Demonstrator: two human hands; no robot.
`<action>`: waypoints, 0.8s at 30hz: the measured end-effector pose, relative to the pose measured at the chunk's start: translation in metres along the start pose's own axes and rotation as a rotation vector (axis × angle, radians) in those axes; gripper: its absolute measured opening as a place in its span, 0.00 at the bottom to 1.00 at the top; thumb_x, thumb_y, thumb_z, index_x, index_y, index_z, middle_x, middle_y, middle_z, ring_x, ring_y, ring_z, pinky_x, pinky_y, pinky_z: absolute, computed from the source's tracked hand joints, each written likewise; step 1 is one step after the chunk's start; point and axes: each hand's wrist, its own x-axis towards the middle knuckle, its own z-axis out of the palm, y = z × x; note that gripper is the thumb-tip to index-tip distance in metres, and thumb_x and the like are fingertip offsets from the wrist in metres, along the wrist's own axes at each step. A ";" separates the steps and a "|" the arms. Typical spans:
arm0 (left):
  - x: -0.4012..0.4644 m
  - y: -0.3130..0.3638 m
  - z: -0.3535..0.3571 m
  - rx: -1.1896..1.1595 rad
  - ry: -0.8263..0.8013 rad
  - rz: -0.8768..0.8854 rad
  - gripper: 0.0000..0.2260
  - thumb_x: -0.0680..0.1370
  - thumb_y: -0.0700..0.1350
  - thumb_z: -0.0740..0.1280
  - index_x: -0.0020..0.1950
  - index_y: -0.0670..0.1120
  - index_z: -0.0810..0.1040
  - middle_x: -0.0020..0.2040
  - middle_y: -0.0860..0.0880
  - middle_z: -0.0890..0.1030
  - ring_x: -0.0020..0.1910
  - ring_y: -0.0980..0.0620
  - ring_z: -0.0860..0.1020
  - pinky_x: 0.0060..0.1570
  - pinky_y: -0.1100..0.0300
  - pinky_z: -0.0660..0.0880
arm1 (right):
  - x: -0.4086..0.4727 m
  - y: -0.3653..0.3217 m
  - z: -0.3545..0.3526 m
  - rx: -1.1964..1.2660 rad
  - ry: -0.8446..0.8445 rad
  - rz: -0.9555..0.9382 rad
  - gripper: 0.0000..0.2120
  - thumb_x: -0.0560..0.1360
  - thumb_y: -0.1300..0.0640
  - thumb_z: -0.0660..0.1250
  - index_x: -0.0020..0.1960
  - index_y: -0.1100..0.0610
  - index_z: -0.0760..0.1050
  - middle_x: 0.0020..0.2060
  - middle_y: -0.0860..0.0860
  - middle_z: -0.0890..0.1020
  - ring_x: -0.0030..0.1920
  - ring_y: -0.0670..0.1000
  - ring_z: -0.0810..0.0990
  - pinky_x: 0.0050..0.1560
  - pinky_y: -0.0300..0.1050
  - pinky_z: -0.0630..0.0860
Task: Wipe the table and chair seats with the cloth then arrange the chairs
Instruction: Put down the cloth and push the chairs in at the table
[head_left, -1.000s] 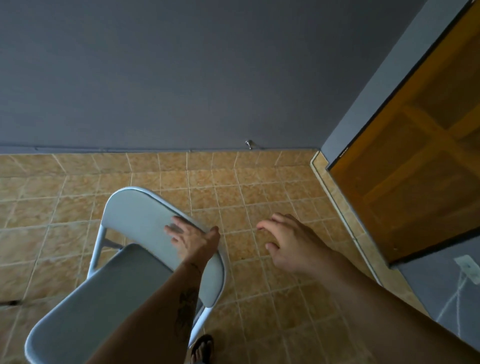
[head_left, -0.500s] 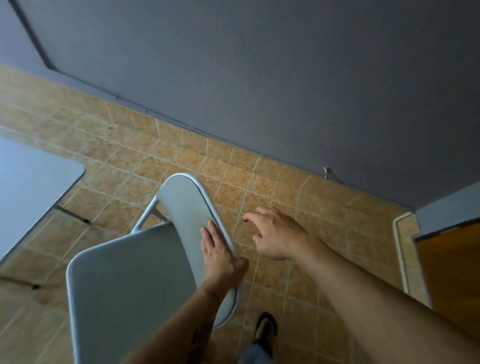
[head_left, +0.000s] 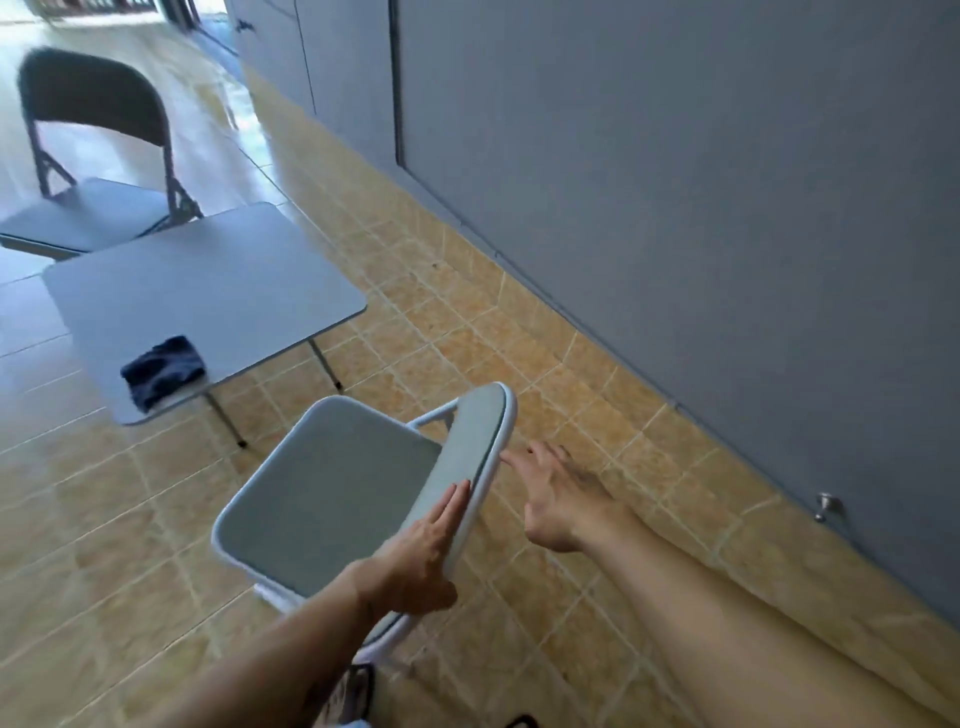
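Observation:
A light grey folding chair (head_left: 332, 493) stands in front of me. My left hand (head_left: 421, 556) grips the top of its backrest, fingers laid on the front face and thumb behind. My right hand (head_left: 553, 501) is open just right of the backrest, fingertips touching its rim. A small grey table (head_left: 218, 280) stands to the upper left. A dark blue cloth (head_left: 162, 370) lies crumpled near the table's front corner. A dark folding chair (head_left: 93, 171) stands beyond the table.
A grey wall (head_left: 701, 208) runs along the right, with a metal door stop (head_left: 827, 505) low on it. Tan floor tiles (head_left: 130, 545) spread around the chair. My sandalled foot (head_left: 358, 686) is below the chair.
The view has swung left, bringing the table, cloth and dark chair into sight. The grey chair has turned with my left hand on its backrest; my right hand has come closer to the rim.

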 end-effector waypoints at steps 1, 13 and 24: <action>-0.006 -0.005 -0.003 0.036 -0.010 0.008 0.54 0.64 0.46 0.68 0.76 0.59 0.31 0.81 0.54 0.43 0.74 0.46 0.65 0.68 0.55 0.69 | 0.002 -0.002 0.003 -0.023 -0.008 -0.020 0.35 0.71 0.60 0.61 0.76 0.48 0.55 0.71 0.56 0.61 0.69 0.60 0.62 0.65 0.58 0.69; -0.068 -0.084 -0.039 0.193 0.233 -0.133 0.34 0.74 0.48 0.65 0.76 0.63 0.55 0.75 0.60 0.66 0.66 0.49 0.74 0.60 0.51 0.75 | 0.053 -0.056 0.038 -0.002 0.020 -0.011 0.30 0.77 0.61 0.59 0.74 0.43 0.55 0.76 0.61 0.47 0.75 0.65 0.54 0.65 0.58 0.69; -0.080 -0.148 -0.061 0.055 0.385 -0.313 0.23 0.78 0.49 0.64 0.71 0.62 0.62 0.61 0.51 0.75 0.57 0.45 0.75 0.50 0.45 0.77 | 0.115 -0.126 0.048 0.092 0.274 0.078 0.11 0.78 0.54 0.64 0.60 0.50 0.70 0.54 0.60 0.68 0.56 0.64 0.71 0.43 0.50 0.70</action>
